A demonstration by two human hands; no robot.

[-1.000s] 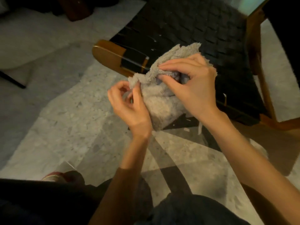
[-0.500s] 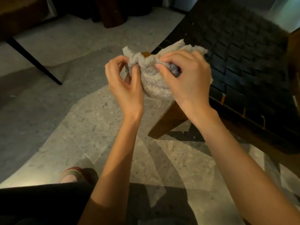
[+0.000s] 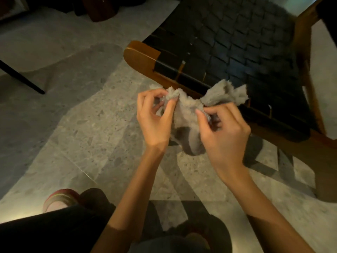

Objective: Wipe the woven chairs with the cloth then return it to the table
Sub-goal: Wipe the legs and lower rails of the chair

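Note:
A fluffy grey cloth (image 3: 187, 110) hangs bunched between both hands, in the air just in front of the chair's front rail. My left hand (image 3: 155, 121) pinches its left edge between thumb and fingers. My right hand (image 3: 224, 132) pinches its right part, with a loose flap sticking up above the fingers. The woven chair (image 3: 237, 44) has a black woven seat in a brown wooden frame and stands right behind the cloth. The table is not in view.
The floor is grey speckled stone tile (image 3: 91, 136). A thin black furniture leg (image 3: 21, 79) slants at the far left. A dark wooden base (image 3: 102, 10) stands at the top. My legs and a foot in a slipper (image 3: 60, 199) are at the bottom.
Both hands have drawn apart along the cloth, spreading it wider, and sit lower against the chair's front rail. The view has shifted, so the chair seat shows fuller.

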